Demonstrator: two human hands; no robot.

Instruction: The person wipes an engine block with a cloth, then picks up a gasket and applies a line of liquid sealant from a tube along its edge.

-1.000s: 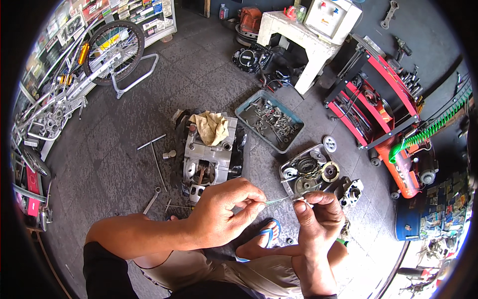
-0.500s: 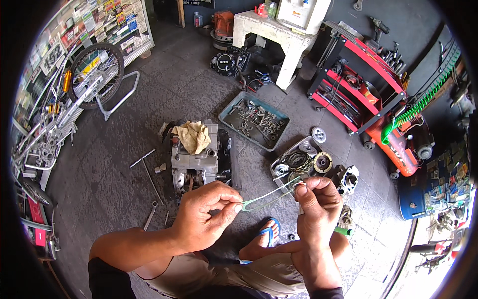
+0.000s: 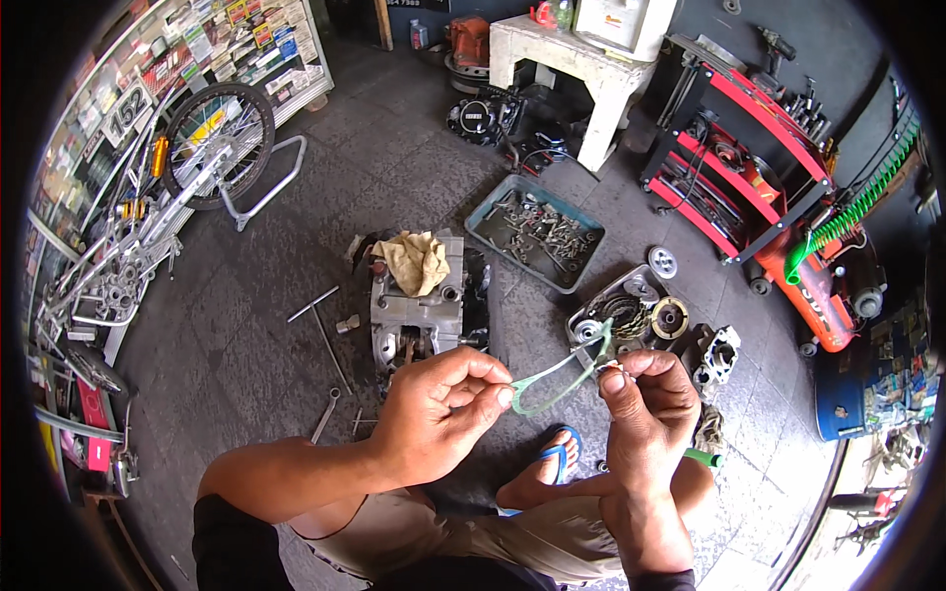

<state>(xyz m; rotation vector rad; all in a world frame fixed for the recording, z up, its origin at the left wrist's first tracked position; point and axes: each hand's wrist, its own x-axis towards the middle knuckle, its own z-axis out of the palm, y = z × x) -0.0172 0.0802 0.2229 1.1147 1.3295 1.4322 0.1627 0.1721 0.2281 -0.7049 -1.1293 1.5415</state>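
A thin green gasket (image 3: 560, 378), shaped like an open loop, is stretched in the air between my hands. My left hand (image 3: 443, 414) pinches its left end between thumb and fingers. Close to the gasket's right side, the thumb and fingers of my right hand (image 3: 645, 414) are closed together, with a small pale bit at their tips that I cannot make out. Below and beyond my left hand sits a grey metal engine block (image 3: 419, 315), a tan rag (image 3: 412, 262) draped on top. Behind my right hand lies an open engine cover with gears (image 3: 631, 310).
A teal tray (image 3: 479, 234) of loose bolts stands beyond the block. On the left lie a T-handle wrench (image 3: 330, 345) and a spanner (image 3: 325, 414), near a bicycle-like frame with a wheel (image 3: 219, 146). A red tool cart (image 3: 739, 158) and a compressor (image 3: 816, 295) are at right.
The view has shifted, so the scene sits further right. The gasket's far right end now rises above my right fingertips, and its loop is more open. Both hands remain raised.
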